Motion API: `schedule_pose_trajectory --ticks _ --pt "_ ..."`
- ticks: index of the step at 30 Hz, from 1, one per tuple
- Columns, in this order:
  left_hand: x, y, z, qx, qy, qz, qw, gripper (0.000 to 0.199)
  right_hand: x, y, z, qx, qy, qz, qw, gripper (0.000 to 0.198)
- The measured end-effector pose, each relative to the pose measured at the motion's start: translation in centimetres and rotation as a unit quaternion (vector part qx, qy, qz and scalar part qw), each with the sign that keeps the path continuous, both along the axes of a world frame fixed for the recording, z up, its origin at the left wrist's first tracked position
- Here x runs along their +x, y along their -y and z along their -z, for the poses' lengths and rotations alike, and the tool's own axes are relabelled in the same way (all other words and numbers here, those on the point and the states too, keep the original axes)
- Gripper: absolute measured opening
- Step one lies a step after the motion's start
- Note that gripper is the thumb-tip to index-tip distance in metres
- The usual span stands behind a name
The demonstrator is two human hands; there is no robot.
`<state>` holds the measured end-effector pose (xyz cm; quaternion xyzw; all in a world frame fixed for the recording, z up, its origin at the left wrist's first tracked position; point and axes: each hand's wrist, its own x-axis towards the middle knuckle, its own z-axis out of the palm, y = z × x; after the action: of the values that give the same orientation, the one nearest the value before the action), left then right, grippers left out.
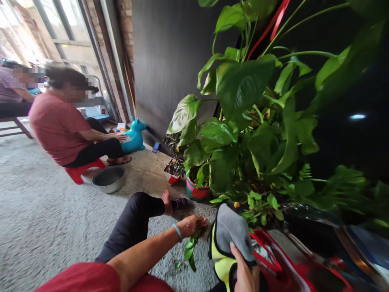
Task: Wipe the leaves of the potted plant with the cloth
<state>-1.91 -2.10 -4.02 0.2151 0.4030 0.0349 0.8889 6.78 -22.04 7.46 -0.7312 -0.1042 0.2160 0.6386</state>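
My left hand (192, 226), with a pale band at its wrist, reaches forward over the concrete floor. Its fingers are closed on a leafy green sprig (189, 250) that hangs down below them. To its right, my right hand (242, 269) grips a cloth (232, 227), grey on one face and yellow on the other, with dark edging. The cloth is bunched upright, and the thumb presses on its grey side; the other fingers are mostly hidden. A gap separates the cloth from the left hand.
Ahead on the right stand a large broad-leaved plant (243, 87) in a green-and-red pot (197, 192) and a small potted plant (174, 167). A red plastic container (285, 259) lies beside my right hand. Further left are a metal basin (108, 180), a seated person (60, 125) and a blue toy animal (136, 136).
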Motion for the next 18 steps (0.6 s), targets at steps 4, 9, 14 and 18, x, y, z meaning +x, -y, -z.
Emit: schedule_pose_trajectory --ticks 4,9,14,18 --pt "-0.2 0.2 0.0 0.012 -0.030 0.003 0.999 0.012 -0.3 -0.4 2.8 -0.006 -0.039 -0.037 0.999 0.063" --pt "-0.4 0.3 0.0 0.028 -0.054 -0.020 0.998 0.007 -0.4 -0.5 6.0 -0.008 -0.059 -0.064 0.996 0.061" --pt "-0.4 0.3 0.1 0.022 -0.067 -0.039 0.997 0.003 -0.2 -0.1 5.7 -0.004 -0.066 -0.072 0.995 0.064" --pt "-0.6 0.0 1.6 0.009 -0.032 -0.033 0.999 0.008 -0.4 -0.2 5.4 0.005 -0.068 -0.079 0.995 0.066"
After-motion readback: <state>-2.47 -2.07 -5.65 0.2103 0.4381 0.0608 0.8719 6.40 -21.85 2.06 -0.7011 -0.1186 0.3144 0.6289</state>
